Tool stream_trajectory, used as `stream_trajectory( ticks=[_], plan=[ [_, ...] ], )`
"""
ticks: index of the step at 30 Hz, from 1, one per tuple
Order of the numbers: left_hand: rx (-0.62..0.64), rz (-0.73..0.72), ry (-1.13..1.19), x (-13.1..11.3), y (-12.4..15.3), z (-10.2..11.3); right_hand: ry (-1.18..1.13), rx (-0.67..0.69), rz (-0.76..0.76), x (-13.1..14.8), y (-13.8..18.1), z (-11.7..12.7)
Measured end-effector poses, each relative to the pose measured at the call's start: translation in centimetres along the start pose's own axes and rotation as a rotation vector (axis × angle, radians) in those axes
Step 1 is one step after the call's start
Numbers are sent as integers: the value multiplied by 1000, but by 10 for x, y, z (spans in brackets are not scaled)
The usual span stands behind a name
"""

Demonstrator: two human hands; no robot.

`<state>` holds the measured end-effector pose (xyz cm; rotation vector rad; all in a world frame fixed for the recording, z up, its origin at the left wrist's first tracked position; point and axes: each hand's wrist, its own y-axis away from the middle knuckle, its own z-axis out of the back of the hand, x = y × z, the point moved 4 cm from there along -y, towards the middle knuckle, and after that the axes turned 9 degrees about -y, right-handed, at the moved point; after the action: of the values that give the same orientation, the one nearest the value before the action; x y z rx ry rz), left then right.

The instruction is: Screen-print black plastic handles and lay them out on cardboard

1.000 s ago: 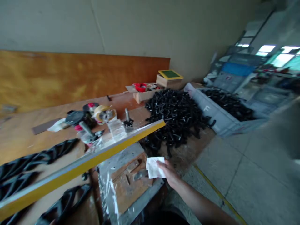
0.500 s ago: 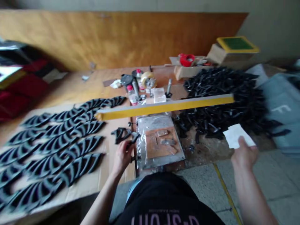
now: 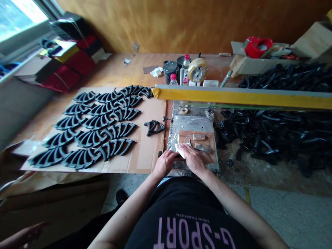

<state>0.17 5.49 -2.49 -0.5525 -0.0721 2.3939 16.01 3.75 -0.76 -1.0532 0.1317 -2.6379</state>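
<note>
Pinching white, folded, paper-like wipe (image 3: 181, 149) in right hand (image 3: 194, 159) now, hard by dark, mostly hidden part (image 3: 177, 154) pinched in left hand (image 3: 164, 164), over film-covered grey plate (image 3: 193, 123). Could drop part if gripping too lightly; could snag wipe on rectangular brown wooden block (image 3: 199, 137) if straying forward.
</note>
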Motion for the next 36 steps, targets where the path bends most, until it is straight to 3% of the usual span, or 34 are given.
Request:
stream_trajectory(
  ticks=[3, 7, 15, 19, 22, 27, 31, 36],
  plan=[
    [6, -8, 3, -1, -1, 0, 53, 63, -9, -6, 13, -13],
    [11, -14, 4, -1, -2, 2, 70, 109, -17, -5, 32, -11],
    [46, -6, -12, 0, -1, 0, -11, 102, -68, -8, 14, -12],
    [72, 9, -15, -1, -1, -1, -67, 135, -83, -1, 40, 0],
    [59, 19, -9, -1, 0, 0, -167, 95, -214, 0, 53, 18],
    [51, 20, -5, 1, 2, 0, -273, -88, -482, -17, 31, 36],
    [50, 10, -14, 0, 0, -1, -210, 12, -606, -25, -1, 18],
    [44, 11, 7, 1, 0, -1, -75, 135, -567, -16, -12, 4]
  ],
)
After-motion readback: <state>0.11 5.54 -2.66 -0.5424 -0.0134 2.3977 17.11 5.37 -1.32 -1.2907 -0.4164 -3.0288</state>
